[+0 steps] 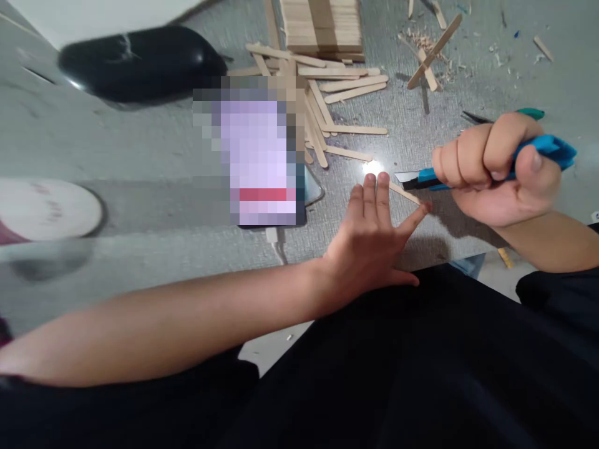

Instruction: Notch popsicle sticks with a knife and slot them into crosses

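Note:
My left hand lies on the table with its fingers spread. Its fingertips press on the two ends of a wooden craft stick, whose middle shows between them. In a fist, my right hand grips a blue utility knife. The knife's blade points left and is just above the stick, close to my left fingers; whether it touches the wood I cannot tell. Loose craft sticks are scattered beyond my left hand.
A phone with a blurred screen and a plugged-in white cable sits left of my hand. Behind are a stack of craft sticks, a black case, crossed sticks and wood shavings. A green-handled tool lies behind my right hand.

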A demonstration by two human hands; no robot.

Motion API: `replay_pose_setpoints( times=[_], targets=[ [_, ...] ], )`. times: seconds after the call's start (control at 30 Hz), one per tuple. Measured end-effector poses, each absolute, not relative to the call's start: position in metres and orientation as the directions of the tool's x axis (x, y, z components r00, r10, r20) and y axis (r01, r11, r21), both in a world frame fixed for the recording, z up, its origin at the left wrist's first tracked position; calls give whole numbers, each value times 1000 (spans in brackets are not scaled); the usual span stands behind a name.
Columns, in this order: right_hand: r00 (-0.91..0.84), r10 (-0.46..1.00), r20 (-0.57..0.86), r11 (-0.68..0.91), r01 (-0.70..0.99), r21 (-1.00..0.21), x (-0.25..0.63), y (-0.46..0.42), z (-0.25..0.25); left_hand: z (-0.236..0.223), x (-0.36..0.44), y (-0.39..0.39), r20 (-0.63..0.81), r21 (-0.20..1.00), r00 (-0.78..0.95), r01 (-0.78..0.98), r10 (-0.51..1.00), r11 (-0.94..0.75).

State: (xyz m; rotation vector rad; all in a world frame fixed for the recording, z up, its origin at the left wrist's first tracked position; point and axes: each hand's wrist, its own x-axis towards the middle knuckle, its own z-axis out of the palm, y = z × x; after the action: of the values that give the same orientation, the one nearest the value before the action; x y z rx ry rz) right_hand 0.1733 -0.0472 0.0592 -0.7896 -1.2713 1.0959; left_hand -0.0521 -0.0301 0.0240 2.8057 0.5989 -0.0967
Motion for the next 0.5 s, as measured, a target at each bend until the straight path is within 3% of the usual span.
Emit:
replay_pose_setpoints(
  times=[0.13,0.33,0.5],
  targets=[
    [39,929,368,369,-147,-917,164,-53,54,17,-53,-32,-100,242,908,418,406,-876],
    [25,951,309,308,24,-951,168,-59,57,9,-55,-34,-49,263,904,421,424,-868],
    [5,931,365,364,-77,-928,165,-59,57,7,-55,-33,-66,271,908,415,413,-869]
  ],
)
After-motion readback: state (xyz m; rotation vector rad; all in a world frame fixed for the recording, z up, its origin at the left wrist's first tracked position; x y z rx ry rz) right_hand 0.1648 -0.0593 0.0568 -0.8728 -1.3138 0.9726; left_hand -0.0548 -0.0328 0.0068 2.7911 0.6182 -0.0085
